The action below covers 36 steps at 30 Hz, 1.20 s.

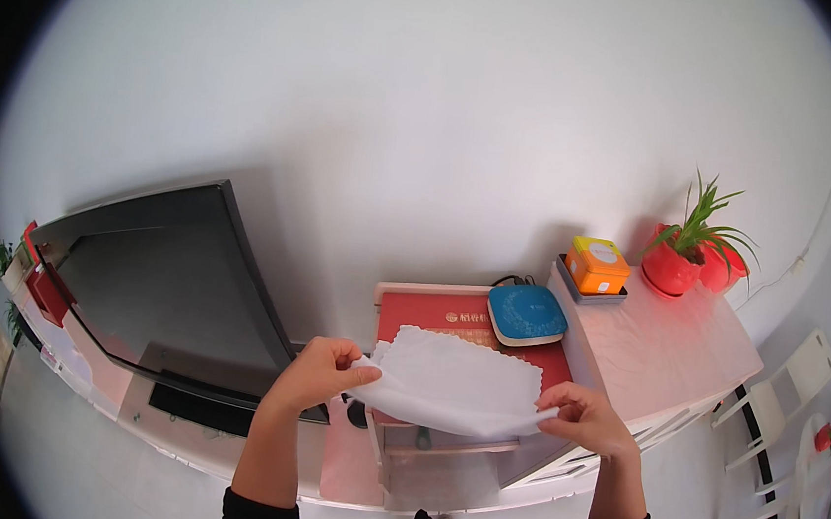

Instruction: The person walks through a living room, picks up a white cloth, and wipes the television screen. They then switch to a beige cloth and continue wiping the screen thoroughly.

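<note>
A white cloth (pixel 449 381) with a scalloped edge is stretched between my two hands. Its near left corner is pinched by my left hand (pixel 327 374), its near right corner by my right hand (pixel 583 419). The near edge sags a little between them. Beyond my hands, the far part of the cloth overlaps a red box or board (pixel 418 312) bearing gold writing; whether it touches is hard to tell. A blue and white set-top box (pixel 527 315) sits on the red surface, just past the cloth.
A large black television (pixel 168 290) stands at left on a low cabinet (pixel 140 402). On the taller cabinet (pixel 674 349) at right are an orange and yellow tin (pixel 597 268) in a grey tray (pixel 601 299) and a red-potted plant (pixel 673 263). White chairs (pixel 774 395) stand far right.
</note>
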Tool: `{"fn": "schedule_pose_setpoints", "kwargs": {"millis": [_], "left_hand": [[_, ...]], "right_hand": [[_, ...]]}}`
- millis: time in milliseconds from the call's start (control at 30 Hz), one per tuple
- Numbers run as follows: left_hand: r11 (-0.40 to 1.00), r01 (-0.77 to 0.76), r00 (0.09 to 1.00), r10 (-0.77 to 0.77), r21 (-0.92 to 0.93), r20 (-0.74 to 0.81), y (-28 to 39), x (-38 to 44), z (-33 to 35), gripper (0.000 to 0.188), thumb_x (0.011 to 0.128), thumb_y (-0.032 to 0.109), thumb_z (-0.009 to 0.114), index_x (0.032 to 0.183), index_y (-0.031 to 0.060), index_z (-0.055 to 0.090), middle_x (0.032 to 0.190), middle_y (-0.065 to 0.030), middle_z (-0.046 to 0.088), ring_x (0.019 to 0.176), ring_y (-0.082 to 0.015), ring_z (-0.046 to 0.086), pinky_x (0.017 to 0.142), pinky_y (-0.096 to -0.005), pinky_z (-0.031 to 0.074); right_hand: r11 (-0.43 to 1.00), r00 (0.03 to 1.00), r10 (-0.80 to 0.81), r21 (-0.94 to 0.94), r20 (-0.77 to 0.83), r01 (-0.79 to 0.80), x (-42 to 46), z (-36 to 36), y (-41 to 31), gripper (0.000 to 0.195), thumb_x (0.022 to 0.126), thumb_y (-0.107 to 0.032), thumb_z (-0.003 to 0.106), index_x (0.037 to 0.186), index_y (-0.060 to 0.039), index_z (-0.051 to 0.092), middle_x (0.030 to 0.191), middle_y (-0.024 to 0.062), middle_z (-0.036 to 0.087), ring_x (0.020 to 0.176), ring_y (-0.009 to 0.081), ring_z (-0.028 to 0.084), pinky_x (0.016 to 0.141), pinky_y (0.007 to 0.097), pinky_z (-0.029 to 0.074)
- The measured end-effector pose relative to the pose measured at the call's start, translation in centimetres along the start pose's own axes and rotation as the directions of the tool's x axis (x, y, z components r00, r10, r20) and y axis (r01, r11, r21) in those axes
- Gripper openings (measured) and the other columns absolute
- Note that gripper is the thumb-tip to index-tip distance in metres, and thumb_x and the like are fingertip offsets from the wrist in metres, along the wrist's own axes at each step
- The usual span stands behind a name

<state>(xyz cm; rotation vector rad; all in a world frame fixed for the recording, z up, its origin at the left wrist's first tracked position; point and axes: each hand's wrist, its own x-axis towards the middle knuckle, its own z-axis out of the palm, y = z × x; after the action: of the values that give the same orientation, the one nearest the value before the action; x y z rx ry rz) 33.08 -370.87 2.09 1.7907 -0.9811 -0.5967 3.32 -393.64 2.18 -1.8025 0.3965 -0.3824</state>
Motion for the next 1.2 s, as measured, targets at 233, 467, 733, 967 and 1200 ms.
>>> {"fn": "schedule_pose_setpoints", "kwargs": {"millis": [233, 467, 733, 967, 1200], "left_hand": [[0.954, 0.142, 0.894, -0.009, 0.264, -0.447, -1.2, 5.9, 1.9, 0.051, 0.078, 0.039, 0.068, 0.108, 0.0006, 0.055, 0.104, -0.0122, 0.061, 0.089, -0.0244, 0.059, 0.077, -0.0361, 0.046], [0.528, -0.359, 0.930, 0.272, 0.770, 0.247, -4.3, 3.1, 10.2, 0.054, 0.087, 0.056, 0.044, 0.133, 0.0286, 0.045, 0.144, -0.0070, 0.033, 0.131, -0.0404, 0.027, 0.098, -0.0680, 0.019], [0.448, -0.387, 0.810, 0.582, 0.806, 0.065, -6.0, 0.2, 13.3, 0.048, 0.081, 0.031, 0.061, 0.123, 0.0080, 0.054, 0.129, -0.0082, 0.050, 0.120, -0.0369, 0.042, 0.096, -0.0538, 0.032], [0.621, -0.272, 0.831, 0.536, 0.735, -0.145, -8.2, -0.2, 9.7, 0.037, 0.083, 0.019, 0.059, 0.115, -0.0001, 0.056, 0.122, -0.0151, 0.055, 0.116, -0.0383, 0.047, 0.097, -0.0469, 0.036], [0.639, -0.187, 0.830, 0.509, 0.746, -0.228, -9.2, 8.5, 9.4, 0.030, 0.085, 0.017, 0.057, 0.108, -0.0023, 0.058, 0.118, -0.0185, 0.055, 0.104, -0.0411, 0.051, 0.092, -0.0441, 0.040]], "right_hand": [[0.958, 0.910, -0.056, -0.279, -0.411, -0.067, 6.6, 1.1, 2.1, 0.029, 0.078, -0.011, 0.067, 0.105, -0.0079, 0.058, 0.085, 0.0065, 0.058, 0.078, 0.0140, 0.056, 0.064, 0.0266, 0.046], [0.453, 0.864, -0.425, -0.890, -0.270, -0.055, 5.5, 8.0, 5.8, 0.055, 0.080, -0.042, 0.062, 0.127, -0.0176, 0.050, 0.130, 0.0218, 0.044, 0.118, 0.0433, 0.042, 0.096, 0.0579, 0.031], [0.369, 0.820, -0.541, -0.929, -0.188, 0.031, 4.8, 10.7, 10.9, 0.043, 0.086, -0.025, 0.056, 0.124, -0.0067, 0.052, 0.127, 0.0195, 0.049, 0.120, 0.0391, 0.043, 0.100, 0.0549, 0.030], [0.329, 0.790, -0.607, -0.879, 0.084, 0.346, 10.2, 15.0, 8.3, 0.035, 0.083, -0.021, 0.058, 0.114, -0.0034, 0.057, 0.119, 0.0171, 0.055, 0.112, 0.0329, 0.050, 0.096, 0.0466, 0.037], [0.224, 0.833, -0.534, -0.925, 0.147, 0.307, 21.6, 12.3, 9.2, 0.026, 0.086, -0.024, 0.052, 0.102, -0.0039, 0.059, 0.104, 0.0135, 0.058, 0.097, 0.0294, 0.055, 0.085, 0.0432, 0.042]]}}
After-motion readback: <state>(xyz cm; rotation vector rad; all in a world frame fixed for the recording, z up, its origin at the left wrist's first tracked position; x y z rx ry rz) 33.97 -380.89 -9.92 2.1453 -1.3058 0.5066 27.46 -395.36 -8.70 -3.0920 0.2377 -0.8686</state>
